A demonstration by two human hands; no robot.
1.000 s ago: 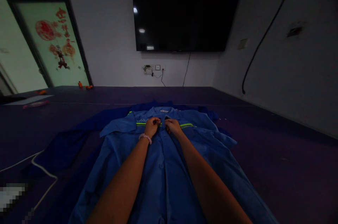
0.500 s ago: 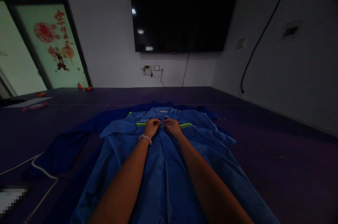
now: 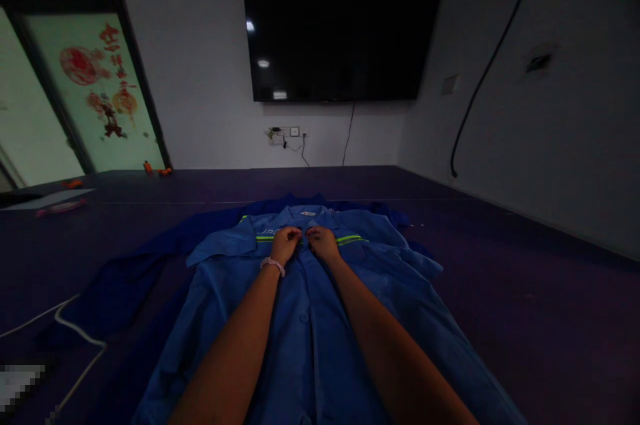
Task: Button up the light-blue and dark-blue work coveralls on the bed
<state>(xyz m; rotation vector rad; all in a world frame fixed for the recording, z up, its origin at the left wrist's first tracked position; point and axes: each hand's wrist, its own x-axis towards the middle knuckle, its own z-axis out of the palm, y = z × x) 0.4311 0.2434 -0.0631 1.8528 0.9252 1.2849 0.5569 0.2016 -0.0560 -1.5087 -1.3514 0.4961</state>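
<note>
A blue work shirt [image 3: 320, 318] with a yellow-green stripe across the chest lies flat and face up on a dark purple surface [image 3: 525, 291], collar away from me. My left hand [image 3: 286, 243], with a pale bracelet on the wrist, pinches the shirt's front edge just below the collar. My right hand [image 3: 323, 241] pinches the opposite front edge right beside it. Both hands' fingers are curled tight on the cloth, almost touching each other. A darker blue garment [image 3: 125, 285] lies under the shirt and spreads out to the left.
A white cable [image 3: 75, 325] snakes across the surface at the left. Small orange items [image 3: 155, 169] and a pink object [image 3: 57, 207] lie at the far left. A large black screen [image 3: 343, 31] hangs on the wall ahead above a socket with cables.
My hands stay pinched at the shirt's upper front, drawn slightly closer together. The view has drifted a little to the right and up.
</note>
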